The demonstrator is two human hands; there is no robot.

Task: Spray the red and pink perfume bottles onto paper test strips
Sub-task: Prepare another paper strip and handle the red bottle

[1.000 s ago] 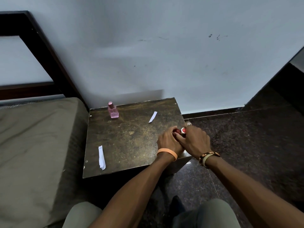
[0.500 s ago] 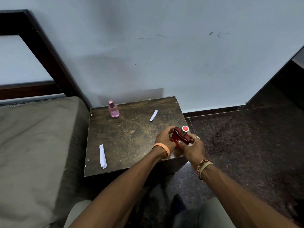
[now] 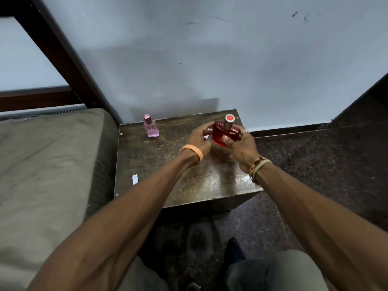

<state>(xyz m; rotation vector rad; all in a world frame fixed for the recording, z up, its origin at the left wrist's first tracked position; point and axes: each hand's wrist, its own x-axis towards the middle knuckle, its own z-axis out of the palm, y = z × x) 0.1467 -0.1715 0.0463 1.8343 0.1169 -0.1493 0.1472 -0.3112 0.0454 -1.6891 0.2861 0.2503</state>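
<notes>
Now, two bottles to count. One red bottle (image 3: 222, 134), upright and clear above the worktop (image 3: 168, 169), pinched in the right hand (image 3: 241, 148): thumb across its front face, fingers curled behind, round red-topped cap (image 3: 229, 118) on. Left hand (image 3: 198, 138) just beside the bottle's left edge, fingers loosely curved toward it; touching or not, cannot tell. One pink bottle (image 3: 150, 128) standing capped on the worktop, left of the left hand and well apart from it. One paper strip (image 3: 135, 179) plainly seen, left of the left forearm, partly hidden by it. Pale scrap behind the left palm, too hidden to name. One orange band (image 3: 194, 152) on the left wrist, two bands (image 3: 259, 165) on the right.
</notes>
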